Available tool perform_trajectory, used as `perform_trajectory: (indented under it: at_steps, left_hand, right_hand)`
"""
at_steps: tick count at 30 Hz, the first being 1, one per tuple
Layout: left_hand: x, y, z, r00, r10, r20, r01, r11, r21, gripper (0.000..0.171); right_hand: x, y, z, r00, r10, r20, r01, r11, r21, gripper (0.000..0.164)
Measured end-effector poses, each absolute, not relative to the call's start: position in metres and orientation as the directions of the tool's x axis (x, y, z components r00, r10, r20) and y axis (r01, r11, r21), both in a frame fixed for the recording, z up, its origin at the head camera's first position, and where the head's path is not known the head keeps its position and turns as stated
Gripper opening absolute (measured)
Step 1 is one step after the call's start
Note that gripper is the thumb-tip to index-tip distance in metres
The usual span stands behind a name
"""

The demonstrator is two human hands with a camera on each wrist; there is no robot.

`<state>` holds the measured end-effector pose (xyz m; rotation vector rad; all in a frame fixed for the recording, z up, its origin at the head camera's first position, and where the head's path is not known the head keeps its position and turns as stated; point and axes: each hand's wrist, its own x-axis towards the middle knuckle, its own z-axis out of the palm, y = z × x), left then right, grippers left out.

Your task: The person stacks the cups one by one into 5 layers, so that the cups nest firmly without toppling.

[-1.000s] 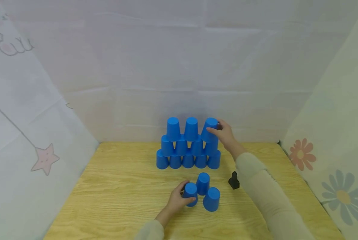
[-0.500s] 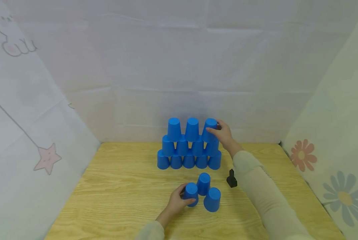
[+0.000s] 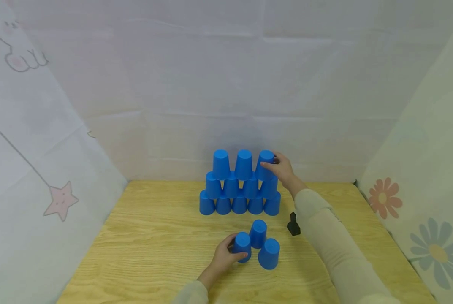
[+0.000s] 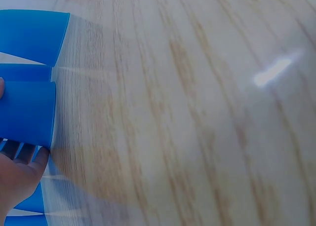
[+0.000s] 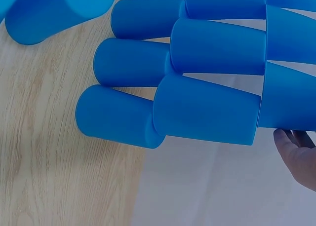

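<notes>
Upside-down blue plastic cups form a stack of three rows in the head view. At the right end of the top row, my right hand grips a cup between thumb and fingers. That cup rests on the row below, as the right wrist view shows its rim against the lower cups. Nearer to me, my left hand holds the left one of three loose upside-down cups on the table. The other two, a rear cup and a front right cup, stand close beside it.
A small black object stands on the wooden table, right of the loose cups and near the right sleeve. Behind the stack hangs a pale cloth wall; printed cloth walls flank both sides.
The cup in my right hand has shifted slightly left relative to the stack, toward the middle top cup. My left hand and its cup stay in place. The head view has drifted slightly.
</notes>
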<state>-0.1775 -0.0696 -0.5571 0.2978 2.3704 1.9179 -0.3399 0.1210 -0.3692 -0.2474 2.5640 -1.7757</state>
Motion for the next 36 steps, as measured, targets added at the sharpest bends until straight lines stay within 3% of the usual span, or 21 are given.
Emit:
perform_trajectory:
  at_steps: [26,36]
  left_hand:
    - [-0.176,-0.073,-0.555,-0.977,0.199,0.075,0.112,0.180,0.977,0.055]
    - [-0.172,-0.084,-0.529,-0.980,0.180,0.086,0.116,0.160,0.980,0.052]
  right_hand:
    - [-0.339,0.132,-0.377,-0.983,-0.169,0.067,-0.121,0.336,-0.934,0.066]
    - [-0.332,0.144,-0.379,-0.980,-0.180,0.079,-0.141,0.364,-0.921,0.068]
